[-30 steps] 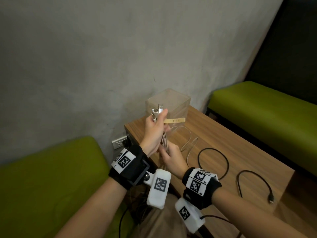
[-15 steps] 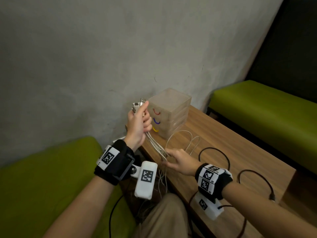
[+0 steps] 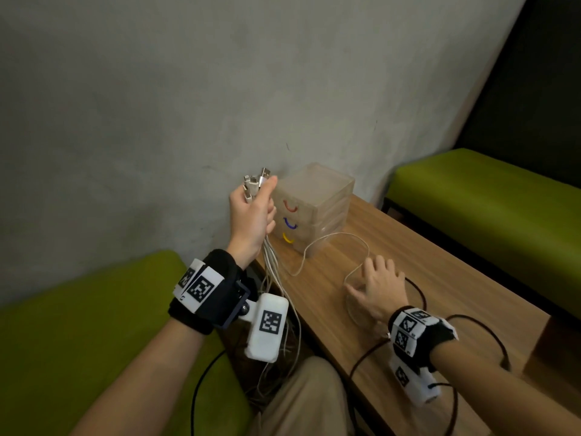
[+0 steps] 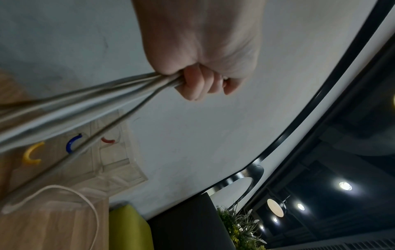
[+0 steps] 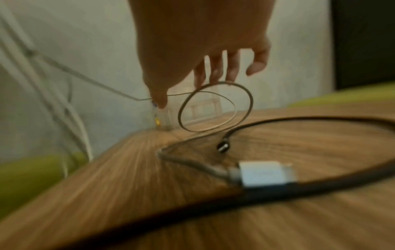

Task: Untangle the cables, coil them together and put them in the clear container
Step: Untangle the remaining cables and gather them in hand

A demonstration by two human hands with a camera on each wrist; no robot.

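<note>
My left hand (image 3: 255,205) is raised beside the clear container (image 3: 317,196) and grips a bundle of white cables (image 3: 271,262), with their connectors (image 3: 256,181) sticking out above the fist. In the left wrist view the fingers (image 4: 198,82) curl tightly round the strands (image 4: 89,99). The strands hang down off the table edge. My right hand (image 3: 372,283) lies over the table with fingers spread, touching a loose loop of white cable (image 5: 215,108). Around this hand on the table lies a black cable (image 5: 299,191).
The container has three drawers with red (image 3: 290,206), blue (image 3: 290,224) and yellow handles and stands at the wall end of the wooden table (image 3: 456,278). Green benches (image 3: 490,196) flank the table. A white USB plug (image 5: 262,174) lies beside the black cable.
My right hand let go of the bundle and moved right, down onto the cable loop on the table. My left hand carried the bundle left, away from the container's front.
</note>
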